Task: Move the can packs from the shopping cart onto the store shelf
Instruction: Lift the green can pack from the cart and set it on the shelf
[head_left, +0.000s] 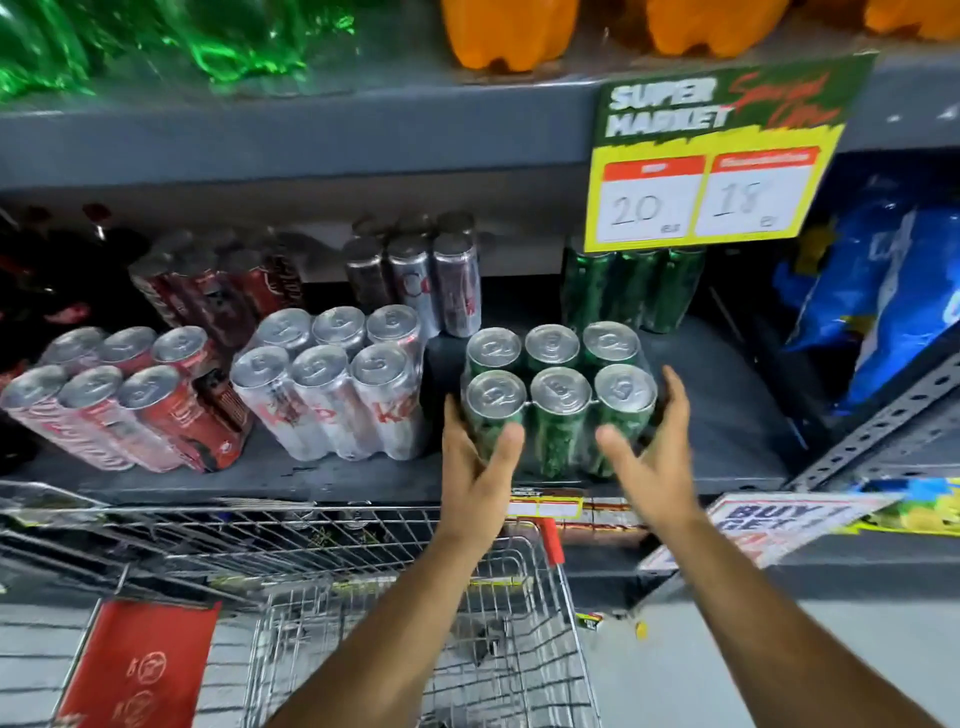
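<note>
The shrink-wrapped six-pack of green aluminium cans (558, 400) stands upright on the dark grey store shelf (727, 441), at three o'clock from the silver pack (332, 382), grouped by colour. The left hand (478, 457) cups its corner; the right hand (654, 441) is spread, fingers touching its side, likely steadying it above the wire shopping cart (415, 623)

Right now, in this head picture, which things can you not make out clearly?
- Labels on the green can pack: blurred, partly behind the left hand and right hand.
- Whether either grip is closed on the pack: unclear.
- Cart contents: basket cut off by the bottom edge and crossed by both arms.
- Red writing on the price sign: blurred.
- Bottles at the shelf's far left: too dark.
</note>
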